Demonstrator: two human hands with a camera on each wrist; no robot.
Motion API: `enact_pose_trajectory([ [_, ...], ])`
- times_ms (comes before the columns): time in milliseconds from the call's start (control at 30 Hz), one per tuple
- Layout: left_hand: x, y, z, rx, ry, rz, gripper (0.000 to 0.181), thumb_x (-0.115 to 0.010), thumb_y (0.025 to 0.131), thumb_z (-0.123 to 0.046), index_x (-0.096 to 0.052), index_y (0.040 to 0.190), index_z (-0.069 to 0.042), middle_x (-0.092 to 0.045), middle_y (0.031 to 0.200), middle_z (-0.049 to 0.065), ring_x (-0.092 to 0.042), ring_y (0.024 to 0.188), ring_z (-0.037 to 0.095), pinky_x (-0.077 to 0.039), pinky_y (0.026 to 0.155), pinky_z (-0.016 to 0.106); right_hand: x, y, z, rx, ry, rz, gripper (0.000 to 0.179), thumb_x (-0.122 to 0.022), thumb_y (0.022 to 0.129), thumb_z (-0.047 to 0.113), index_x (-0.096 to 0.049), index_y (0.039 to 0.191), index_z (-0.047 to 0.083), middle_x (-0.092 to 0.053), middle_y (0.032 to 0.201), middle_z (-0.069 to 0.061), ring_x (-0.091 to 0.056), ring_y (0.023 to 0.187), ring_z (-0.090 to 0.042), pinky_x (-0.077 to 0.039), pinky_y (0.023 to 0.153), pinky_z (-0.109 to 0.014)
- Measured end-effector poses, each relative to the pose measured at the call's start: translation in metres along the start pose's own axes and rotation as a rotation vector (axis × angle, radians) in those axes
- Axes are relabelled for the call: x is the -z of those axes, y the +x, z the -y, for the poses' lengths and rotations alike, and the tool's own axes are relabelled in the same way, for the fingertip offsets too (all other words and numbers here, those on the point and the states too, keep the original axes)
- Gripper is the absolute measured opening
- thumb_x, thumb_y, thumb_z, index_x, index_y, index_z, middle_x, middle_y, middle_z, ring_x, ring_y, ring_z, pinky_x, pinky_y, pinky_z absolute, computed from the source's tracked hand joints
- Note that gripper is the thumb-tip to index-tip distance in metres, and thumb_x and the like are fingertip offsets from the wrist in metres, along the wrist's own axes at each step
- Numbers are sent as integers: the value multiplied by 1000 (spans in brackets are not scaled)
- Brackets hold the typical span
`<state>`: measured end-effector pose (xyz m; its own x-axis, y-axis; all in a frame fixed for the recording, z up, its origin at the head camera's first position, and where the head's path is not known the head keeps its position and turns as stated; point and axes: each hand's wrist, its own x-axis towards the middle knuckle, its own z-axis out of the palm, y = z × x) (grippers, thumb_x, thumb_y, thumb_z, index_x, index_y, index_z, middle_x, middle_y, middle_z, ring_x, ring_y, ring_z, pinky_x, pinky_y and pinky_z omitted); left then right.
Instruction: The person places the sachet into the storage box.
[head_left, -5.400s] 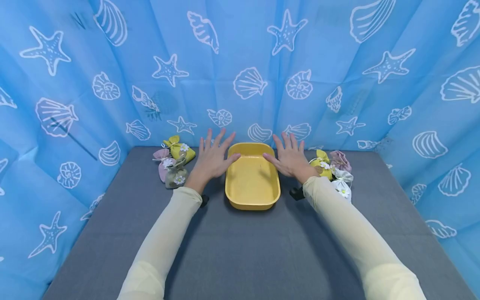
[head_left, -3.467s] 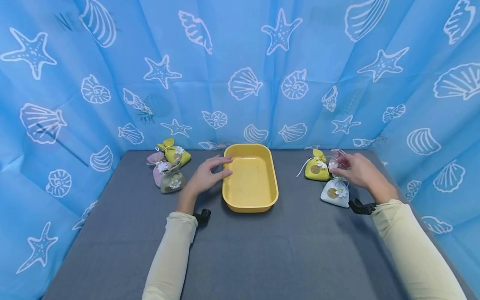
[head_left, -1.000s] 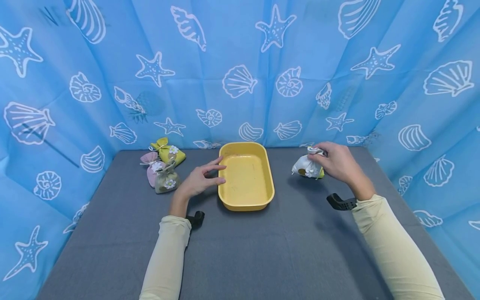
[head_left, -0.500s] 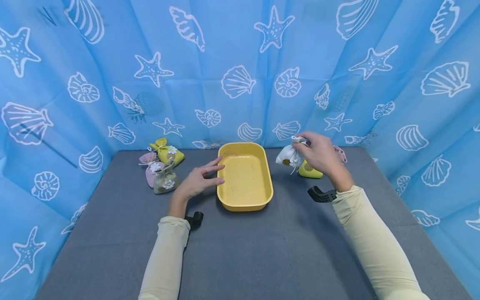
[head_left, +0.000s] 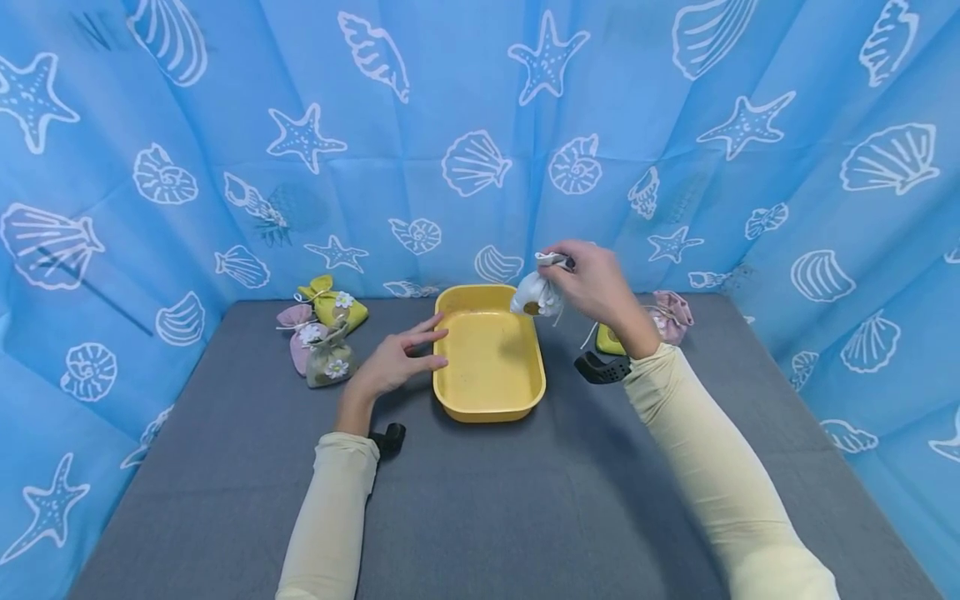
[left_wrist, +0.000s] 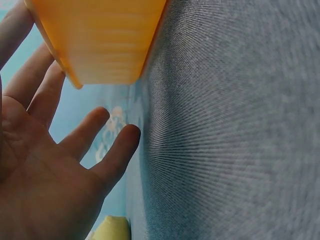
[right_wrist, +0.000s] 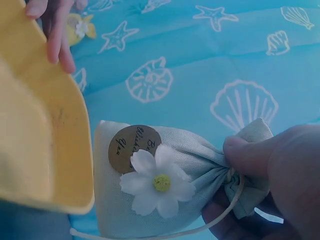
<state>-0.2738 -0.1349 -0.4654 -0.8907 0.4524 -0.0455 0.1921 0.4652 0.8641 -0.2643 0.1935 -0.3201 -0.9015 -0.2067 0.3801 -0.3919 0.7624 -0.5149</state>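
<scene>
By its gathered neck, my right hand [head_left: 596, 283] pinches a white drawstring pouch [head_left: 537, 297] with a white flower and a round brown tag. The pouch hangs over the right rim, near the far corner, of a yellow rectangular tray [head_left: 491, 413]. In the right wrist view, thumb and fingers grip the pouch [right_wrist: 150, 185] just above its tie. My left hand [head_left: 393, 365] touches the tray's left rim with extended fingers. The left wrist view shows those fingers against the outer wall of the tray [left_wrist: 105, 40], the lower ones apart from it.
On the left lie a yellow pouch [head_left: 341, 307], a pink pouch [head_left: 298, 350] and an olive-green pouch [head_left: 330, 363]. On the right, a yellow pouch [head_left: 611, 340], partly hidden by my wrist, and a pink pouch [head_left: 675, 317] lie on the grey cloth [head_left: 480, 508]. A blue curtain [head_left: 420, 108] hangs behind.
My right hand has picked up the white pouch from the right-hand group and carried it left to the tray's rim. The left hand has stayed at the tray's left rim since reaching it.
</scene>
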Motion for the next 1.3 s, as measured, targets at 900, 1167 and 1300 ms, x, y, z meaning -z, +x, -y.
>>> enact_pose_trajectory([
  [900, 2, -1, 3, -8, -3, -1, 59, -73, 94, -39, -55, 148, -25, -30, 163, -30, -28, 157, 30, -30, 122, 61, -72, 46, 12, -90, 54, 241, 21, -66, 100, 20, -71, 115, 5, -74, 115, -14, -71, 98, -28, -60, 83, -39],
  [1167, 0, 2, 4, -19, 3, -6, 57, -74, 94, -37, -56, 147, -28, -30, 163, -27, -18, 160, 24, -21, 126, 62, -84, 51, -2, -126, 17, 309, 24, -65, 100, 18, -69, 120, 5, -73, 120, -16, -70, 104, -29, -60, 87, -39],
  [1300, 0, 1, 4, -23, 1, -9, 57, -75, 93, -39, -57, 146, -29, -30, 163, -27, -15, 161, 23, -17, 127, 62, -89, 53, -8, -136, -24, 344, 25, -64, 101, 18, -68, 122, 6, -71, 125, -15, -68, 110, -30, -59, 91, -40],
])
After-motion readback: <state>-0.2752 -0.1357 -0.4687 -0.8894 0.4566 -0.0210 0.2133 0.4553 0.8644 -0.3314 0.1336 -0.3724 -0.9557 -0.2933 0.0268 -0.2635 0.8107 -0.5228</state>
